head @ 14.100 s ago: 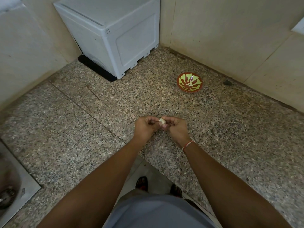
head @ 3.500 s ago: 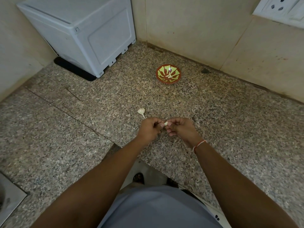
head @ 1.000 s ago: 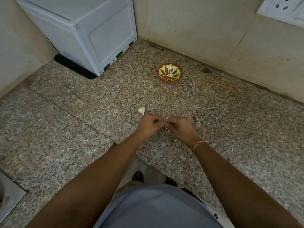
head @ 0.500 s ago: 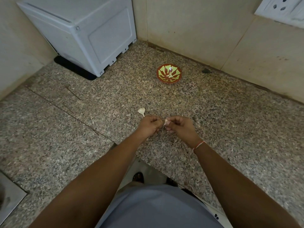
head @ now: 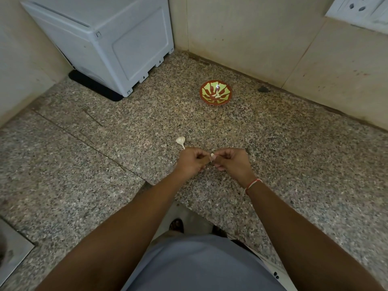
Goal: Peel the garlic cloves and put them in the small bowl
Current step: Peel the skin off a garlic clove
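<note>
Since a moment ago little has moved: both hands have stayed together over the granite counter (head: 105, 164), though less of the clove shows between my fingertips than before. From the left, a white plastic box (head: 109, 38) sits in the corner, the garlic bulb (head: 180, 140) lies just beyond my left hand (head: 192, 162), and that hand and my right hand (head: 232, 162) meet, both pinching the small garlic clove (head: 212, 155). Further back, well apart from my hands, stands the small red-and-green bowl (head: 216, 95) with pale pieces inside, near the wall.
</note>
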